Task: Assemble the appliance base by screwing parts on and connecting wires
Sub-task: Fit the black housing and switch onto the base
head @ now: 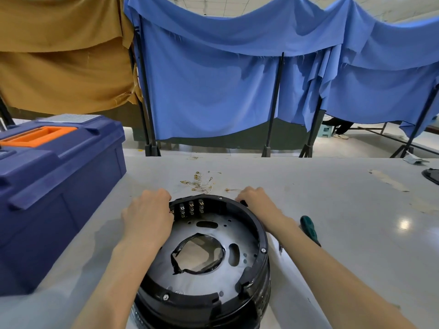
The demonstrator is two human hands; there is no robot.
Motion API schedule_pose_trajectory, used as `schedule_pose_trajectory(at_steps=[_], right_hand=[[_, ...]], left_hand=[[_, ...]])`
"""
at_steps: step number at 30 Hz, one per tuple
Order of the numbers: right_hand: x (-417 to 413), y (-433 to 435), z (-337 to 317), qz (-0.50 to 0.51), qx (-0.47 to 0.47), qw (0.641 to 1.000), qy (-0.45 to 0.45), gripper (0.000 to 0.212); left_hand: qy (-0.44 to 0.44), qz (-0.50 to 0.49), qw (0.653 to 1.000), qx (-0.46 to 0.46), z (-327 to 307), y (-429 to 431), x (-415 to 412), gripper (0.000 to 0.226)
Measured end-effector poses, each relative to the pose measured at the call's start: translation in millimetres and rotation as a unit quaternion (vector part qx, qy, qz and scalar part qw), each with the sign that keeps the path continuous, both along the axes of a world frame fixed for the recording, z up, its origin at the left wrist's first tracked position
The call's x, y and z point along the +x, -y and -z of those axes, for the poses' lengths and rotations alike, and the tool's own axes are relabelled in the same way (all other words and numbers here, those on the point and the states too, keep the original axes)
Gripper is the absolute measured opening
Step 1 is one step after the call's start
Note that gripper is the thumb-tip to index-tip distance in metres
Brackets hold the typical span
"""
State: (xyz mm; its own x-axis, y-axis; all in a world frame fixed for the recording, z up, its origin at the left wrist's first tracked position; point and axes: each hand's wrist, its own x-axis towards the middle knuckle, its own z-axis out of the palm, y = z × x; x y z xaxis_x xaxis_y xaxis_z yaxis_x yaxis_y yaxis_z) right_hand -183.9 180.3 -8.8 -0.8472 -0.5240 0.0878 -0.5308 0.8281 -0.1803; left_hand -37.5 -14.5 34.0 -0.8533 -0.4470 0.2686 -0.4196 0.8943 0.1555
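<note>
On the table (320, 193), the left hand (147, 216) and right hand (257, 200) hold the round appliance base (240, 279), fingers (161, 194) curled over its far rim, probably turning it. Next, the wires (202, 184) need plugging in.

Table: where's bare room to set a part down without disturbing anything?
Widest bare patch: table right of the screwdriver, short of the dark object at the right edge. A narrower strip lies between toolbox and appliance base. Crowded: just beyond the base, where loose wires lie by the left hand and right hand.
</note>
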Motion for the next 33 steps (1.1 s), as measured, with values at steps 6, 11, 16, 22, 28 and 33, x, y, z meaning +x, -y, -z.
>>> schedule_pose_trajectory(at_steps=[6,11,16,22,28,33], right_hand=[[9,-14,-4,0.023,-0.118,0.992,0.033,0.031],[35,-35,-32,0.040,-0.476,0.867,0.140,0.040],[57,-53,-54,-0.004,-0.702,0.610,0.369,0.027],[75,-55,-49,-0.051,-0.678,0.571,0.460,0.022],[74,-59,-46,-0.063,-0.663,0.574,0.477,0.028],[72,-62,-48,-0.065,-0.641,0.606,0.467,0.025]], left_hand=[[0.048,0.021,0.999,-0.012,-5,2,4,0.039],[0.105,0.026,0.994,0.019,-13,8,8,0.058],[0.173,0.039,0.981,0.083,-29,20,17,0.081],[0.075,0.201,0.965,0.149,-7,10,6,0.070],[0.034,0.168,0.979,0.108,3,12,0,0.053],[0.079,0.096,0.992,0.012,3,0,0,0.038]])
